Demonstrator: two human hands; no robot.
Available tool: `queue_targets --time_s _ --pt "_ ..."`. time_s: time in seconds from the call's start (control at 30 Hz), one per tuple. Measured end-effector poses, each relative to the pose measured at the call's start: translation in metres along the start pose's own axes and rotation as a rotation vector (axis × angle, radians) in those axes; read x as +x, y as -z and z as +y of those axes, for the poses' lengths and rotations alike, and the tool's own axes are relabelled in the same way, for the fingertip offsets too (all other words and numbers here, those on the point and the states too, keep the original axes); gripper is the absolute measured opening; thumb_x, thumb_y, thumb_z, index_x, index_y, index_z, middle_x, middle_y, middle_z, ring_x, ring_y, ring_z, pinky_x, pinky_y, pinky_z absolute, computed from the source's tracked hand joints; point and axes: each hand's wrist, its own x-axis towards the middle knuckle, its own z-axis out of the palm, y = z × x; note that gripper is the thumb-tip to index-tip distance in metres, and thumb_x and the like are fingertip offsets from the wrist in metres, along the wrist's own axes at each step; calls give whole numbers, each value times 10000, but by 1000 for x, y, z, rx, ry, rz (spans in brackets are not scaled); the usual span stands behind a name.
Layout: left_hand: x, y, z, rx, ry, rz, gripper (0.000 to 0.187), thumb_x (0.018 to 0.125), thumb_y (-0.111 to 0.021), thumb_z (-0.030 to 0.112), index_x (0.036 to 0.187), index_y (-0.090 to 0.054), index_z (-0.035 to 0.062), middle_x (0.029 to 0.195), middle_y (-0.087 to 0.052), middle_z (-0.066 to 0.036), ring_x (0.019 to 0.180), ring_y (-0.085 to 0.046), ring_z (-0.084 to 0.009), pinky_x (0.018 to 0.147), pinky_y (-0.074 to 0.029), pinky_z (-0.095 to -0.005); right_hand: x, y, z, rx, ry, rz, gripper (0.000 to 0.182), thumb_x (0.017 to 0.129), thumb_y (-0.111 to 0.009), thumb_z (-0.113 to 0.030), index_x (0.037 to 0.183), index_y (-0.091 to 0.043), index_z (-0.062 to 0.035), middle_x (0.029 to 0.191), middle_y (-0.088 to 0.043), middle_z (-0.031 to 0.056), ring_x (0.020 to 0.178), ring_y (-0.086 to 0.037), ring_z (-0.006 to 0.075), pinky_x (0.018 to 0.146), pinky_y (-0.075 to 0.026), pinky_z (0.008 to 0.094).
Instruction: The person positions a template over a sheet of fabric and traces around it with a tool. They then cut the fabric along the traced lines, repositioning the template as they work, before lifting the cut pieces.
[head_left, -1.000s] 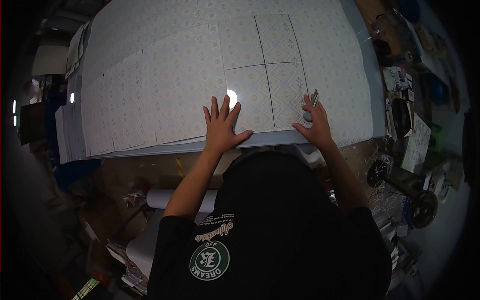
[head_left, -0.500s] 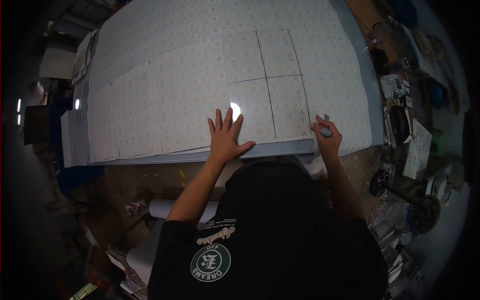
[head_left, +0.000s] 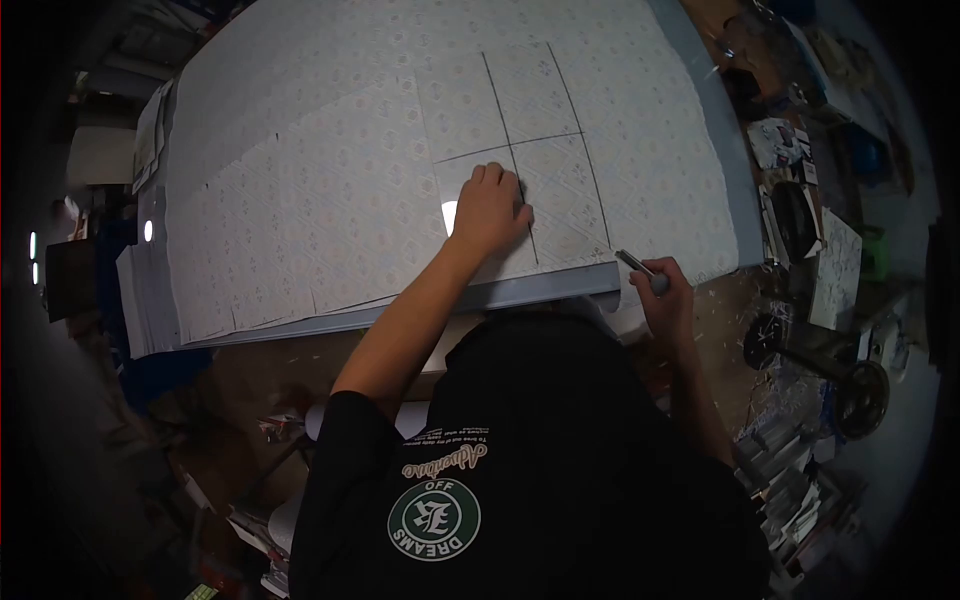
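Note:
My left hand [head_left: 487, 212] rests on a see-through panel [head_left: 465, 185] marked with black lines that cross in a grid. Its fingers are bent and close together, pointing away from me, with the thumb apart. Beneath the panel spreads a pale sheet [head_left: 330, 185] with a repeating zigzag and flower pattern. At the table's near edge, right of the panel, my right hand [head_left: 672, 305] is wrapped round a grey utility knife [head_left: 658, 283]. The narrow front end of the knife points up and left, close to the panel's near right corner.
The grey table [head_left: 540, 288] shows along the sheet's near edge. On the right are a dark pedestal stand [head_left: 815, 370], a green container [head_left: 873, 252] and stacked papers and bags. A pale roll [head_left: 410, 420] lies below the table at left.
My left hand has moved up and right from the near edge onto the panel, its spread fingers drawing together. My right hand has lowered slightly, turning the knife toward the panel. The view has shifted.

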Motion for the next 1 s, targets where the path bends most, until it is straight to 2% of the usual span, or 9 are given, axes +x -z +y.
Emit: queue_targets --time_s 0.1,0.2,0.3,0.37,0.5,0.57,0.6,0.67,1.0 --pt "33 -13 38 122 -93 -72 576 734 -816 382 1150 -627 31 1230 -559 -201 1123 -568 -377 909 -520 -486 -14 4 -9 -89 -137 -83 174 923 -743 -148 1031 -649 -50 858 -727 136 781 -716 222 707 -545 349" --pt "57 -12 65 210 -86 -193 748 691 -859 469 1243 -592 41 1250 -553 -189 1145 -559 -393 911 -530 -499 -20 -5 9 -99 17 -15 199 940 -731 -170 1049 -665 -17 785 -705 106 740 -645 112 645 -503 315" --pt "66 -13 78 317 -39 -273 936 641 -890 568 1344 -544 56 1305 -532 -175 1186 -543 -402 923 -538 -511 -24 -10 10 -102 -35 -54 220 944 -724 -196 1048 -657 -14 776 -702 141 722 -676 163 648 -515 339" --pt "70 -15 84 385 30 -351 1046 630 -890 618 1430 -497 72 1358 -506 -171 1224 -529 -396 940 -539 -511 -23 -11 9 -155 -31 -54 201 951 -706 -183 1055 -649 -20 831 -718 164 758 -722 262 683 -537 369" --pt "74 -13 87 366 43 -383 1105 618 -892 637 1480 -448 106 1423 -475 -220 1275 -504 -460 969 -515 -607 -19 -24 17 -190 48 26 183 949 -697 -160 1061 -642 -26 891 -725 183 826 -730 348 721 -553 394" --pt "75 -12 89 415 73 -445 1196 624 -905 619 1548 -364 86 1606 -293 -266 1437 -315 -559 1037 -424 -712 -17 -29 15 -207 30 42 178 942 -700 -147 1063 -641 -31 932 -730 179 879 -733 357 758 -557 407" --pt "75 -12 90 414 73 -447 1196 624 -905 619 1548 -364 86 1606 -293 -266 1437 -315 -559 1037 -424 -712 -15 -31 14 -209 27 41 178 942 -700 -147 1063 -641 -31 932 -730 179 879 -733 357 758 -557 407" --pt "76 -10 90 307 149 -482 1215 630 -920 585 1567 -321 97 1674 -134 -290 1480 -123 -652 1056 -326 -804 -11 -32 10 -241 -2 11 179 934 -705 -139 1059 -638 -30 933 -729 177 891 -735 347 779 -559 413" --pt "80 -10 90 305 157 -535 1227 639 -920 576 1585 -292 110 1678 -105 -292 1462 -93 -688 1059 -350 -791 0 -38 7 -199 -56 53 177 941 -713 -151 1042 -638 -26 969 -742 172 942 -740 354 804 -559 417"
